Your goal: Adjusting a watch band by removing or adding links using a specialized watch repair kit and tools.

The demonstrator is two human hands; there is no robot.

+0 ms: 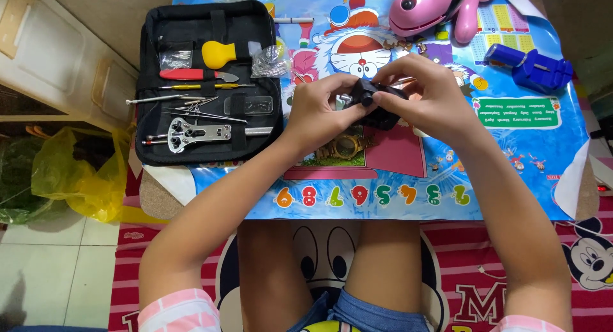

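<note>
Both hands hold a small black holder over a low table at frame centre.

The table (408, 204) carries a colourful cartoon mat (530, 147). An open black tool case (207, 83) lies at upper left, containing a yellow blower (220, 53), a red-handled knife (195, 75) and a metal case wrench (191, 134). A pink toy dog (434, 9) sits at the upper edge; a blue tool (533, 67) lies at upper right. The left hand (319, 112) and right hand (428, 96) meet at centre, fingers of both closed on the black holder (377, 105), raised above the mat. A gold watch (345, 147) lies on the mat just below the hands.
</note>
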